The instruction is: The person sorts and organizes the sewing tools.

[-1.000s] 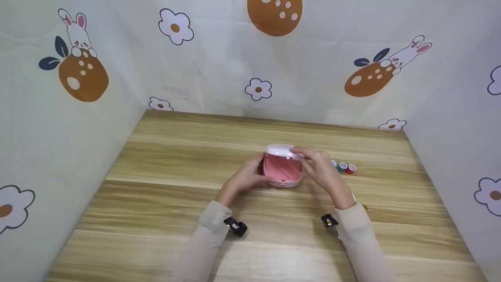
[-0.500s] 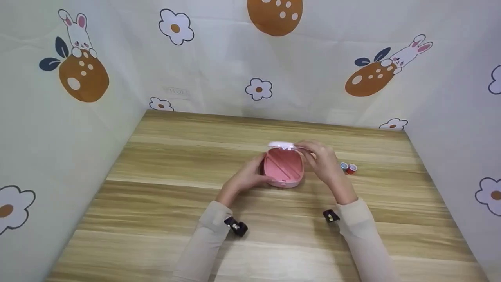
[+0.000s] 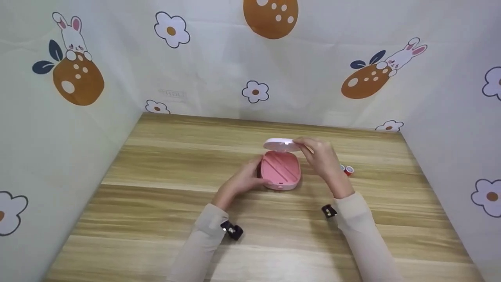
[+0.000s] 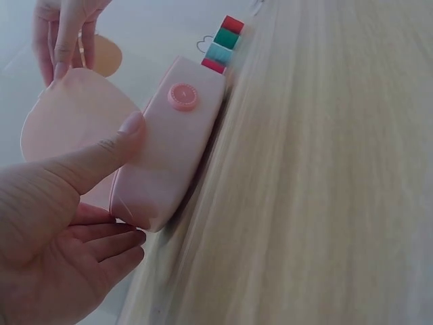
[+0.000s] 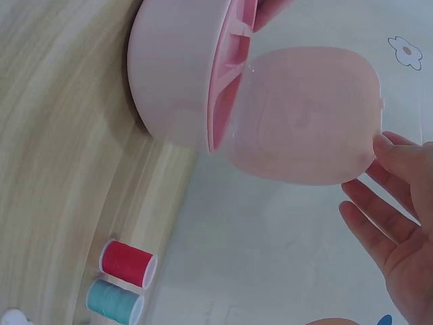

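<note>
A pink plastic box point(image 3: 281, 187) stands on the table, its hinged lid point(image 3: 279, 144) raised at the back. Diagonal dividers cross the pink interior, and a round pink button point(image 4: 183, 97) sits on the front wall. My left hand point(image 3: 244, 178) grips the box at its left side, the thumb at the front rim in the left wrist view. With my right hand point(image 3: 323, 160) I pinch the lid's edge between thumb and fingers. From the right wrist, the lid's smooth inner face shows beside the box's open side.
To the right of the box stand thread spools, among them a red spool point(image 5: 128, 264) and a teal spool point(image 5: 115, 301); a green spool point(image 4: 226, 38) shows in the left wrist view. My right forearm crosses the table point(image 3: 164, 188). A printed cloth point(image 3: 211, 58) walls the back and sides.
My right hand has swung the lid up and back, baring more of the divided interior. The left hand has kept its hold on the box.
</note>
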Tool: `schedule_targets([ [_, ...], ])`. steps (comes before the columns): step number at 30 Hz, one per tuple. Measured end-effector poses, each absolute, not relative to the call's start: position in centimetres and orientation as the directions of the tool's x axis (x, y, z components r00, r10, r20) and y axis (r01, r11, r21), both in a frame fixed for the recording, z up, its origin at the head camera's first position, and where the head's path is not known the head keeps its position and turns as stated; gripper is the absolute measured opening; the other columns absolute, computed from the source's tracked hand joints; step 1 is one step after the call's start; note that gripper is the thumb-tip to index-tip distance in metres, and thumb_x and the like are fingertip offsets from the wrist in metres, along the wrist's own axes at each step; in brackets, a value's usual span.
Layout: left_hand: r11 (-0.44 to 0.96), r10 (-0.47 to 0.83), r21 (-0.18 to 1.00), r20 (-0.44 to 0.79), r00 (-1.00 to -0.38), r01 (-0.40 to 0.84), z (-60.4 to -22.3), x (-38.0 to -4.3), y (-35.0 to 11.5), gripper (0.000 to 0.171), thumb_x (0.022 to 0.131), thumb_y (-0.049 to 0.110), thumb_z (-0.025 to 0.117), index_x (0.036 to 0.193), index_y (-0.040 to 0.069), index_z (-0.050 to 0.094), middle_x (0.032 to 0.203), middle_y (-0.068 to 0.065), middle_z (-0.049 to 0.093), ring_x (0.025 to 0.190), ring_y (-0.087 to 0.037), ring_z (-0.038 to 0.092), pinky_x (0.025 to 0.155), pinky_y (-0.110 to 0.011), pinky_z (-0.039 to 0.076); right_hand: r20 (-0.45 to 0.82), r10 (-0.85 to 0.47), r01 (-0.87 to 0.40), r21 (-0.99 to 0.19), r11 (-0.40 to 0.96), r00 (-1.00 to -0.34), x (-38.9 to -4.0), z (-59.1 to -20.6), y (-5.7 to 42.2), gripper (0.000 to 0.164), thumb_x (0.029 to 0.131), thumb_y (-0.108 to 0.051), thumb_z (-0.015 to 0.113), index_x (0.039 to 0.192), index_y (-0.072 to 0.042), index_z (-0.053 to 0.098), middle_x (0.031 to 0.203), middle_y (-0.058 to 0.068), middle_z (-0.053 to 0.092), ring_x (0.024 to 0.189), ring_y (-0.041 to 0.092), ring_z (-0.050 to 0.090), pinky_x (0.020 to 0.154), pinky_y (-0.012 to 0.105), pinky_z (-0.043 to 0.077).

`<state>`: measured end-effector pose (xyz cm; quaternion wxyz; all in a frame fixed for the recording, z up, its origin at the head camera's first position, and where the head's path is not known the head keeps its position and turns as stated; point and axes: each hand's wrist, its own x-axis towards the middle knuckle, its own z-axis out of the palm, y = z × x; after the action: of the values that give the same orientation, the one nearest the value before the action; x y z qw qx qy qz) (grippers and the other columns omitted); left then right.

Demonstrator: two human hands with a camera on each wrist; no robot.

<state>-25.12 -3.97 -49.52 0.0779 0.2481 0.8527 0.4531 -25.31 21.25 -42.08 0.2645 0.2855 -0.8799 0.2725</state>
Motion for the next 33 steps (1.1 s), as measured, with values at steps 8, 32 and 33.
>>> schedule_targets([
  [8, 0.608, 0.533, 0.652, 0.086, -0.842, 0.452, -48.5, -24.8, -4.0, 0.089, 0.094, 0.032, 0.082, 0.159, -0.008, 0.036, 0.160, -0.027, 0.044, 0.150, -0.040, 0.043, 0.127, -0.047, 0.034, 0.637, -0.367, -0.655, -0.296, 0.695, -0.677, -26.0, -41.9, 21.2, 0.013, 0.095, 0.003, 0.073, 0.106, 0.003, 0.080, 0.104, 0.019, 0.080, 0.098, 0.038, 0.077, 0.088, 0.050, 0.064],
  [32, 0.679, 0.498, 0.618, 0.009, -0.867, 0.396, -48.0, -24.9, -3.2, 0.084, 0.097, 0.038, 0.076, 0.159, -0.004, 0.038, 0.160, -0.027, 0.045, 0.149, -0.040, 0.045, 0.125, -0.049, 0.038, 0.587, -0.318, -0.588, -0.351, 0.729, -0.745, -28.4, -41.2, 21.1, 0.014, 0.099, 0.001, 0.069, 0.109, 0.004, 0.079, 0.106, 0.022, 0.078, 0.101, 0.040, 0.075, 0.092, 0.052, 0.062],
  [33, 0.683, 0.497, 0.614, 0.006, -0.868, 0.395, -48.0, -24.9, -3.2, 0.085, 0.097, 0.038, 0.075, 0.160, -0.005, 0.037, 0.160, -0.027, 0.044, 0.149, -0.040, 0.045, 0.125, -0.048, 0.038, 0.583, -0.320, -0.587, -0.351, 0.729, -0.746, -28.6, -41.2, 21.1, 0.014, 0.099, 0.001, 0.069, 0.110, 0.004, 0.078, 0.107, 0.022, 0.078, 0.102, 0.041, 0.075, 0.092, 0.053, 0.062],
])
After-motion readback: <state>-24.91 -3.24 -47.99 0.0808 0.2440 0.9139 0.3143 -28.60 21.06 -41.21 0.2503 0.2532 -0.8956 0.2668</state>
